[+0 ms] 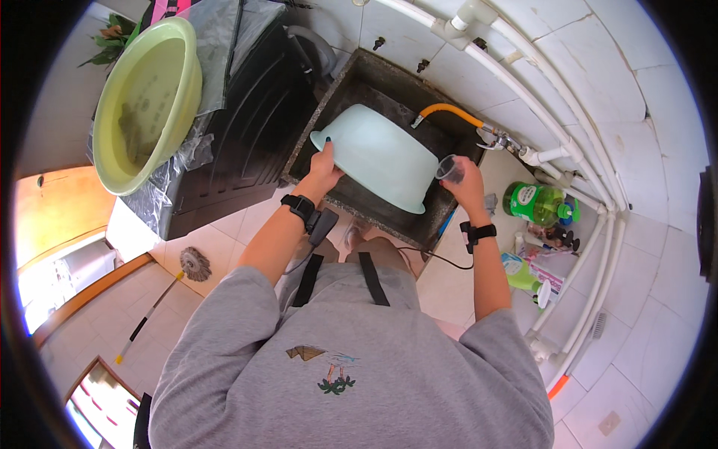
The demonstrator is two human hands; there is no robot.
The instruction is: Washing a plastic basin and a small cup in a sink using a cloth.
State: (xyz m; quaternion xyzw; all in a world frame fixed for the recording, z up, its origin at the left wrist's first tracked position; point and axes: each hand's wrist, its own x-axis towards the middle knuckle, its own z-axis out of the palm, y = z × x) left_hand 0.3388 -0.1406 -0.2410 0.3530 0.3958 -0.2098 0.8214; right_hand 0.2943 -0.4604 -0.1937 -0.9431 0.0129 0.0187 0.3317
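Note:
Tilted over the dark stone sink is a pale mint plastic basin, its outer wall facing up; its inside is hidden. My left hand grips its near-left rim, with the thumb on the outer side. At the basin's right end my right hand is closed round a small clear plastic cup. Whether the cup touches the basin, I cannot tell. Just beyond the cup, an orange hose runs from a metal tap and hangs into the sink.
At the left, a yellow-green basin with water and something dark in it stands on a black appliance covered in plastic. Green bottles line the counter at right, below white pipes. A mop lies on the floor.

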